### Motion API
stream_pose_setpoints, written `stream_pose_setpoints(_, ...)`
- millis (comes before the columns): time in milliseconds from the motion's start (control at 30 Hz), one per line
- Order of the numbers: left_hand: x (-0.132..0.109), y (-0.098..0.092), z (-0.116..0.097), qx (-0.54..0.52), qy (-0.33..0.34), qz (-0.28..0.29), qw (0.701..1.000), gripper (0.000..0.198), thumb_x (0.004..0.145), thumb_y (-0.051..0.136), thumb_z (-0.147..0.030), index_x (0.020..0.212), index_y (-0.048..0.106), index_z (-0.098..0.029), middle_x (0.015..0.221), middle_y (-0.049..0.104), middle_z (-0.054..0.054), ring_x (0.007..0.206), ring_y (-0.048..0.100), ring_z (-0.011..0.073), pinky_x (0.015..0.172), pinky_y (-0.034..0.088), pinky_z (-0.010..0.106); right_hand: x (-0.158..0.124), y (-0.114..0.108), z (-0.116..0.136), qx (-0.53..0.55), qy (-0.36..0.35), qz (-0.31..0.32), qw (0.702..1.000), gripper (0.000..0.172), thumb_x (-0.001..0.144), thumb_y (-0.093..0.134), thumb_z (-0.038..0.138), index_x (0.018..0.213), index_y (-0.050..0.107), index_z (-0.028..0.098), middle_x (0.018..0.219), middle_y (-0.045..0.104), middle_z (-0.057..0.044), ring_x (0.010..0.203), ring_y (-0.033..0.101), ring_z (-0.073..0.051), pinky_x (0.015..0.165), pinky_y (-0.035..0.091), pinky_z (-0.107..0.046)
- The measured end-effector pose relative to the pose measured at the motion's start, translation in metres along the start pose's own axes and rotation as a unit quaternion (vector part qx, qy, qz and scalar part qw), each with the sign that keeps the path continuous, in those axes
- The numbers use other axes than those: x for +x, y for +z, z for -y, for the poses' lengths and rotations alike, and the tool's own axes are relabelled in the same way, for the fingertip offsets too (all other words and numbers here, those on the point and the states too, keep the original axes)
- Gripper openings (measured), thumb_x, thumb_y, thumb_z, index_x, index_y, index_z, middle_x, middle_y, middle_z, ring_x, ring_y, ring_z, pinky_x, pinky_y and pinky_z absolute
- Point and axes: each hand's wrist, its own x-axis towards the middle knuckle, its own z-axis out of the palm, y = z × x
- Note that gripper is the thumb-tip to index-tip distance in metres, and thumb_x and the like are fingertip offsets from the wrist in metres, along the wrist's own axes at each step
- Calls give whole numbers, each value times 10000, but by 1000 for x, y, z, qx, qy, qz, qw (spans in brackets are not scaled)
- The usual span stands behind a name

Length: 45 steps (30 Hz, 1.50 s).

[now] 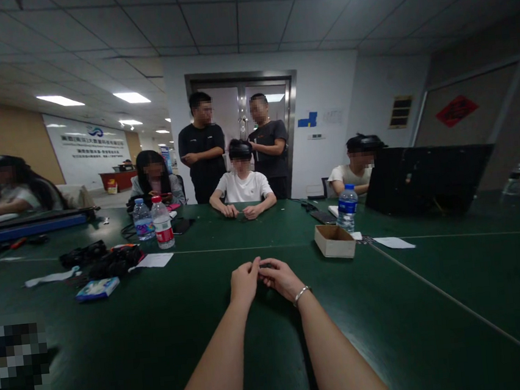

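Observation:
Above the green table (199, 323), my left hand (245, 282) and my right hand (281, 279) meet at the fingertips. Both hands are closed in a pinch, thumbs and forefingers pressed near each other. Anything held between them is too small or too hidden to make out. A silver bangle (302, 294) circles my right wrist. Closest to my right hand is an open cardboard box (337, 250), beyond it and to the right. To the left of my hands lies a small blue and white packet (98, 289).
Two bottles, one blue-capped (143, 221) and one red-capped (162, 226), stand left; another blue-capped bottle (348, 208) is behind the box. Black straps and gear (110, 258) lie left, paper sheets (156, 260) nearby. A large monitor (428, 179) stands right. Several people sit or stand across the table.

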Motion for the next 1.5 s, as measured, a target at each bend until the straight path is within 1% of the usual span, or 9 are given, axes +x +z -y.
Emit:
stream_pose_setpoints(200,-4,-3,-6,-13,-22,36,999,580,798,272,-626,647,607,-178,630,604,47,591,548,166,548,354,252,0,0,0,-26,-3,17,1000,378,535,794,294,802,602,107,571,601,-30,436,487,-75,405,349,-174)
stream_pose_setpoints(333,-6,-2,-5,0,-16,35,999,564,819,256,-596,673,608,-181,668,605,55,613,548,175,559,372,266,-2,2,1,-26,-11,-10,1000,359,535,786,319,763,610,105,540,580,-18,414,460,-66,384,316,-170)
stream_pose_setpoints(400,-6,-2,-4,-8,5,11,1000,474,833,307,-537,771,618,-185,766,615,62,689,561,180,600,398,272,-1,1,1,-16,-9,-28,999,351,535,782,318,760,614,108,518,560,-4,410,452,-64,379,307,-168)
stream_pose_setpoints(500,-5,-3,-1,-59,84,-20,995,261,818,438,-354,963,595,-204,964,591,68,871,557,177,746,430,283,1,-3,0,-2,-11,-51,999,337,540,773,316,761,620,112,502,542,5,408,442,-65,371,295,-168)
stream_pose_setpoints(567,-4,-3,0,-92,128,-5,987,244,785,475,-243,999,590,-213,1005,574,65,928,547,174,815,428,292,2,-5,0,3,-19,-64,998,325,551,762,328,748,621,111,491,526,10,399,428,-63,363,279,-169)
stream_pose_setpoints(633,-4,-2,1,-112,135,22,984,252,757,498,-198,987,598,-217,1001,574,60,921,554,173,811,443,294,3,-7,0,6,-21,-67,997,315,565,750,343,730,620,109,475,505,16,386,409,-59,356,261,-172)
stream_pose_setpoints(867,-1,2,5,-147,114,27,982,197,752,536,-289,907,602,-187,907,614,55,828,579,166,755,461,279,2,-6,2,4,1,-16,1000,354,594,739,409,712,575,119,478,490,26,369,384,-46,353,235,-164)
stream_pose_setpoints(1067,5,6,11,-155,88,43,983,245,765,515,-381,863,592,-170,778,627,36,720,578,151,674,438,248,1,-5,4,13,3,-26,1000,446,535,777,414,793,490,191,491,503,55,393,413,-63,373,241,-150)
stream_pose_setpoints(1500,2,5,11,-139,20,37,989,372,715,529,-511,804,611,-159,712,610,34,661,542,151,628,407,246,-4,-2,7,21,6,15,1000,300,661,659,394,795,489,187,517,505,32,390,421,-88,377,265,-194)
